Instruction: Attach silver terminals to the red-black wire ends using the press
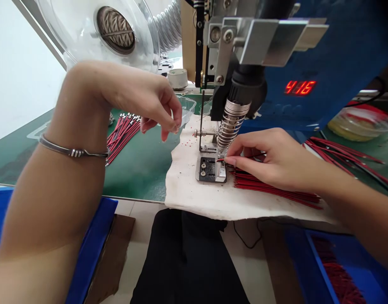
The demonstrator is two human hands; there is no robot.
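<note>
My right hand (270, 158) pinches a thin red wire (221, 160) and holds its tip on the metal fixture plate (209, 169) under the machine's ribbed nozzle (230, 122). A bundle of red wires (276, 190) lies beneath that hand on the white cloth (187, 185). My left hand (149, 101) hovers above the green mat, fingers curled downward with thumb and fingertips close together; nothing shows between them. A metal bangle (74, 151) circles my left wrist.
A blue machine (339, 55) shows a red display reading 416 (300, 87). Finished red wires with metal ends (122, 131) lie on the green mat (137, 169). A clear reel (114, 29), blue bins (327, 266) and more red wires (346, 154) surround the spot.
</note>
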